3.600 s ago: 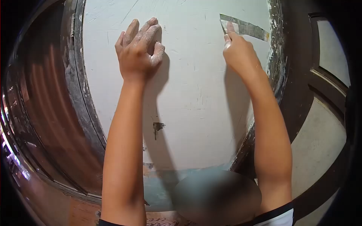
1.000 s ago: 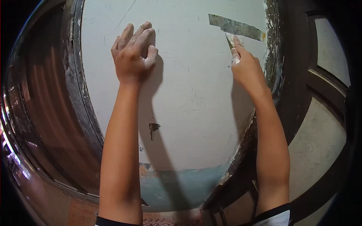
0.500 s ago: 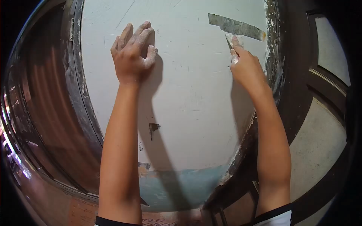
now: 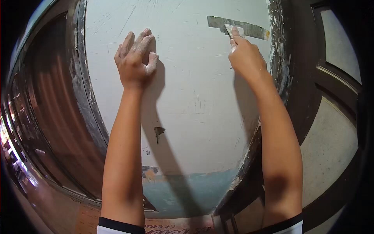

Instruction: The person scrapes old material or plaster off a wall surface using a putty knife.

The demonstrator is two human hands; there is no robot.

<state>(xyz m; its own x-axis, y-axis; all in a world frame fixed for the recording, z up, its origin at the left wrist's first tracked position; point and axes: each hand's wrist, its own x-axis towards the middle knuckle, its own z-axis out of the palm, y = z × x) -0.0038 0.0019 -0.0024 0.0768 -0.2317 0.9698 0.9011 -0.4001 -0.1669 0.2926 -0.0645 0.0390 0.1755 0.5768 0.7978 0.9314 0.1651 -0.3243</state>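
A pale wall panel (image 4: 191,97) fills the middle of the view. Against its upper left part rests my left hand (image 4: 136,60), fingers spread and dusted with white powder, holding nothing. At the upper right, my right hand (image 4: 248,54) grips a thin scraper (image 4: 230,30) with a pointed corner, one finger laid along its blade. The blade lies over a dark grey bare strip (image 4: 255,31) that runs slightly downward to the right. Lower down, a small dark chipped spot (image 4: 159,131) shows between my forearms.
Worn dark frames with flaking paint (image 4: 277,46) border the panel. To the left is a brown glossy surface (image 4: 58,101); to the right, a dark door with pale panels (image 4: 331,144). A blue-green band (image 4: 194,189) crosses the panel's bottom, above red lettering (image 4: 167,226).
My right hand and the scraper have moved up and slightly left, from just below the dark strip onto it. The left hand stays in much the same place on the panel.
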